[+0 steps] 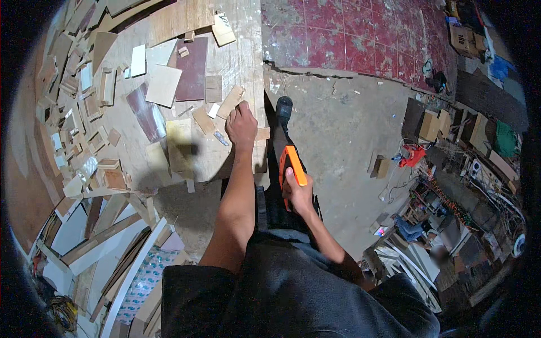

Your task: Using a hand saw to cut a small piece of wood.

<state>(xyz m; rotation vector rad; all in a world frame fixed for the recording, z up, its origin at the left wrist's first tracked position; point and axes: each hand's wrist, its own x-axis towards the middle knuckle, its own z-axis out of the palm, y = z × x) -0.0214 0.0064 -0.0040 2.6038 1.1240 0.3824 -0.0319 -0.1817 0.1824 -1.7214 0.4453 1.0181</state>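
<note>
In my right hand [298,191] is a hand saw, its orange-and-black handle [302,174] gripped beside the table edge. I cannot make out its blade against my dark trouser leg. My left hand [242,127] rests near the right edge of the worktable [251,50], fingers curled down. Its knuckles touch a light wooden board [230,103]; what lies under the fingers is hidden. A small wood piece [262,134] sticks out beside the left wrist at the edge. Just left of that hand lie a tan wood block [203,120] and a small blue-and-white item [221,138].
Wood offcuts [107,87] crowd the table's left side, with a dark red panel [191,69] farther back. Leaning boards [107,242] fill the lower left. Right of the table, the concrete floor [344,135] meets red tiles [349,39]; cables, tools and scraps line the far right.
</note>
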